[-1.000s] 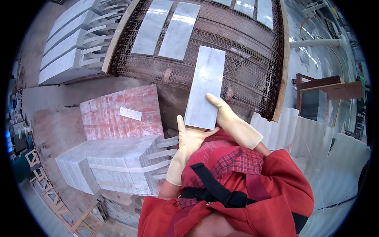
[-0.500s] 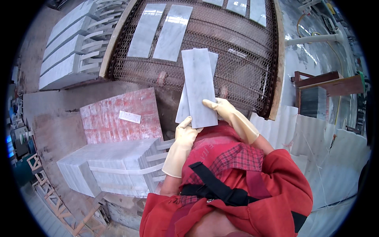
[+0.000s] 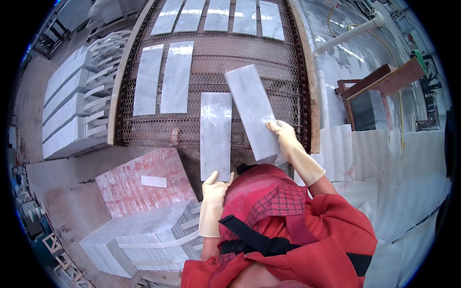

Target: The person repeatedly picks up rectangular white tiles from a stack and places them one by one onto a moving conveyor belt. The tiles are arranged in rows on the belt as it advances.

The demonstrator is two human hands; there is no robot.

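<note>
My left hand, in a cream rubber glove, grips the near end of a long grey-white marble tile, thumb on top. The tile points away from me, its far part over the wire-mesh conveyor. In the same kind of glove, my right hand holds a second marble tile by its right edge, near its lower end. That one is tilted, its far end leaning left, also over the mesh. A narrow gap parts the two tiles. The fingers beneath each tile are hidden.
Two glossy tiles lie on the conveyor's left part, with a row of several more farther back. Wooden rails edge the belt. Strapped tile stacks stand at my left beside a red-stained board with a small white strip.
The two tiles, overlapping before, are now apart, one in each hand. My right hand has moved its tile to the right. The head view has shifted, showing more of the conveyor's far end.
</note>
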